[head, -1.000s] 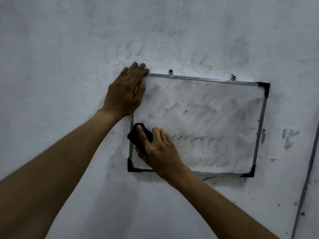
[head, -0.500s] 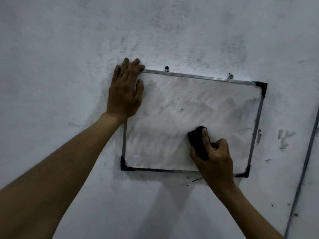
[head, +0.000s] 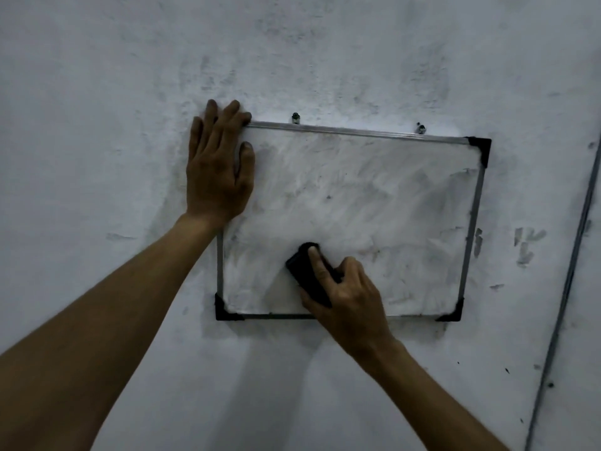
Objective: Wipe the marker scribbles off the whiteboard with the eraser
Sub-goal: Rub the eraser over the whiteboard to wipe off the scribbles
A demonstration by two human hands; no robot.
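A small whiteboard (head: 374,190) with a metal frame and black corner caps hangs on a grey wall. Its surface is smeared grey, with faint marker traces at the lower right. My left hand (head: 218,167) lies flat, fingers spread, over the board's top left corner and presses it to the wall. My right hand (head: 348,294) grips a black eraser (head: 307,275) against the board's lower middle, index finger stretched along the eraser's back. Part of the eraser is hidden under my fingers.
Two screws (head: 295,118) hold the board's top edge. The wall (head: 97,125) around is scuffed, with paint marks (head: 525,245) to the right of the board. A thin conduit (head: 566,288) runs down the wall at the far right.
My right hand swept the eraser from the board's lower left to the lower right, then back to the lower middle. A row of dark scribbles along the lower part has gone. The left hand stayed.
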